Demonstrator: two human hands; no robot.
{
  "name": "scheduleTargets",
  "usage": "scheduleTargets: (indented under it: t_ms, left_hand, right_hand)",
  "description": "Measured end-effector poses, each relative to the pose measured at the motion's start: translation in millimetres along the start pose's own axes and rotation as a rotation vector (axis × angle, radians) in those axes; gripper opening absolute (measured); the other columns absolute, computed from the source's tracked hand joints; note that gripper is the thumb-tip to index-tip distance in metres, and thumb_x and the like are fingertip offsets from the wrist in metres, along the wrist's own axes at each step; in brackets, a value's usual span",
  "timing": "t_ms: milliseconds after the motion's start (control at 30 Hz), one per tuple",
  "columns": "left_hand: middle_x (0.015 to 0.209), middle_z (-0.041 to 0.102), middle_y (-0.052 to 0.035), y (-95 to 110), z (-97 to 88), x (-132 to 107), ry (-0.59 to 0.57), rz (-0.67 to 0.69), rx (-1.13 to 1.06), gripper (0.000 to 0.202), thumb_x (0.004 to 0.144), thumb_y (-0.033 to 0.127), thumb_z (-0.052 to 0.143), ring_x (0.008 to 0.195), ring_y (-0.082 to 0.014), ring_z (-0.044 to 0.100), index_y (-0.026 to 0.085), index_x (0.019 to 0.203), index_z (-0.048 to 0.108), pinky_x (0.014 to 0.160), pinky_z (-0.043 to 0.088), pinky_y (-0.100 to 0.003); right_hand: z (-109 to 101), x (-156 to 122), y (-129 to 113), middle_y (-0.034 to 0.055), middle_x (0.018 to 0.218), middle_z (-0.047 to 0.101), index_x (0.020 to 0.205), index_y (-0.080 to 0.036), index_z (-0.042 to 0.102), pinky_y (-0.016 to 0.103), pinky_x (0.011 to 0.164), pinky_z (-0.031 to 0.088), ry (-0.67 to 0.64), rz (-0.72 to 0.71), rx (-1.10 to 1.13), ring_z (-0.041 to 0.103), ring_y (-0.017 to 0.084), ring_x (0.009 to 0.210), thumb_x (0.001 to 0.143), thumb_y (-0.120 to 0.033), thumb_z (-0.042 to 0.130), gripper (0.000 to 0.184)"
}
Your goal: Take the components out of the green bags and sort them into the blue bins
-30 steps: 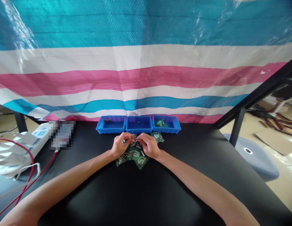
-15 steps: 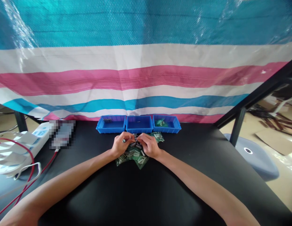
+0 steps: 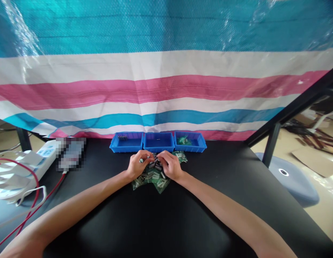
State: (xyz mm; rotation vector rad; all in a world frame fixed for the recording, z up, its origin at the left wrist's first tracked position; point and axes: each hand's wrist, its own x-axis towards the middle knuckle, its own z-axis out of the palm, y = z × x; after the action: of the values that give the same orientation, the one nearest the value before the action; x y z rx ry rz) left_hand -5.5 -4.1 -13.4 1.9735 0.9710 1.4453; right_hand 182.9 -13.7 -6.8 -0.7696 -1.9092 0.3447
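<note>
Left hand (image 3: 136, 165) and right hand (image 3: 169, 165) held close together, nearly touching, over a heap of small metal parts in green-tinted plastic bags (image 3: 153, 179); any grip too small to tell. Heap lying on black table (image 3: 209, 204), just below three blue plastic trays (image 3: 158, 147).

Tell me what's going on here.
A person is working with both bare hands over a heap of small parts in green-tinted packets on a black table. The left hand and right hand meet at the heap; what their fingers hold is too small to tell. Just beyond stand three blue plastic bins: the left bin holds a few small dark parts, the middle bin one tiny item, the right bin a green packet.
</note>
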Motion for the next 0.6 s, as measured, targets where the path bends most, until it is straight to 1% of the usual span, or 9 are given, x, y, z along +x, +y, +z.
scheduleTargets:
  t_ms: [100, 167, 267, 400, 600]
  left_hand:
    - [0.078, 0.071, -0.0021, -1.1, -0.4, -0.5, 0.005, 0.011, 0.015, 0.018, 0.082, 0.028, 0.069, 0.061, -0.0111, 0.067, 0.017, 0.091, 0.058, 0.059, 0.054, -0.020]
    - [0.078, 0.071, -0.0023, -1.6, -0.9, -0.7, 0.009, 0.032, 0.031, 0.017, 0.082, 0.027, 0.069, 0.060, -0.0105, 0.066, 0.017, 0.092, 0.058, 0.060, 0.054, -0.020]
    - [0.079, 0.071, -0.0029, -0.6, -2.1, 0.2, 0.025, 0.114, 0.065, 0.016, 0.081, 0.027, 0.071, 0.062, -0.0108, 0.065, 0.017, 0.089, 0.061, 0.061, 0.054, -0.021]
    - [0.078, 0.069, -0.0032, 4.2, -4.3, 2.7, 0.016, 0.228, 0.127, 0.015, 0.079, 0.028, 0.073, 0.066, -0.0124, 0.065, 0.017, 0.082, 0.063, 0.062, 0.053, -0.022]
    - [0.075, 0.069, -0.0024, 8.7, -7.1, 2.5, 0.049, 0.355, 0.163, 0.014, 0.081, 0.030, 0.071, 0.068, -0.0129, 0.066, 0.018, 0.078, 0.064, 0.063, 0.053, -0.022]
  right_hand:
    - [-1.1, 1.2, -0.3, 0.0065, 0.083, 0.062, 0.096, -0.020, 0.061, 0.028, 0.069, 0.050, 0.050, 0.055, -0.011, 0.061, 0.018, 0.076, 0.098, -0.021, 0.042, 0.019]
    - [-1.7, 1.7, -0.8, 0.0064, 0.083, 0.062, 0.097, -0.020, 0.061, 0.028, 0.070, 0.050, 0.057, 0.058, -0.007, 0.061, 0.018, 0.077, 0.098, -0.021, 0.043, 0.018]
    - [-1.9, 2.0, -2.2, 0.0067, 0.085, 0.063, 0.098, -0.020, 0.061, 0.029, 0.071, 0.050, 0.043, 0.032, -0.001, 0.061, 0.018, 0.078, 0.098, -0.021, 0.043, 0.017]
    - [-1.9, 2.1, -2.8, 0.0070, 0.086, 0.064, 0.100, -0.020, 0.061, 0.029, 0.071, 0.051, 0.053, 0.010, -0.009, 0.062, 0.018, 0.080, 0.098, -0.021, 0.043, 0.018]
    - [-1.7, 1.6, -1.3, 0.0078, 0.089, 0.065, 0.104, -0.020, 0.060, 0.029, 0.073, 0.052, 0.069, 0.012, -0.018, 0.063, 0.018, 0.083, 0.098, -0.021, 0.043, 0.018]
